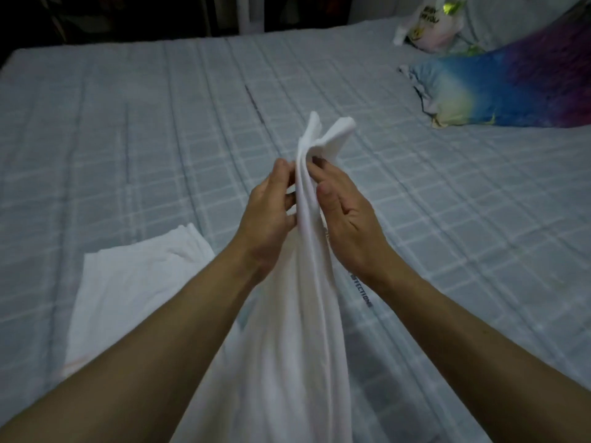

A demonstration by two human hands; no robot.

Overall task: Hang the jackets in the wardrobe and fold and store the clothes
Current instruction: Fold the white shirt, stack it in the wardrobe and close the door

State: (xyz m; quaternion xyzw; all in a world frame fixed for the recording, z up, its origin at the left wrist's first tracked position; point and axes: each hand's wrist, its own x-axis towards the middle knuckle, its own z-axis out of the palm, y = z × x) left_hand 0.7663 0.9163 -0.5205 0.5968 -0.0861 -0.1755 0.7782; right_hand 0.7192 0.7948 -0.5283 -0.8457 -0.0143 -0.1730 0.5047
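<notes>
Here a white shirt (pixel 307 251) hangs bunched above the bed (pixel 160 123), pinched near its top between the left hand (pixel 271 212) and right hand (pixel 345 215). A folded white cloth (pixel 128 282) lies near left; a colourful pillow (pixel 511 87) far right.

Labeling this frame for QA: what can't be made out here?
- White garment held by left hand and right hand, head view: its type is unclear, it's bunched and cut off by the bottom edge.
- Print on it: too small and partly folded away.
- Wardrobe area: too dark.
- Plastic bag: contents hidden.
</notes>
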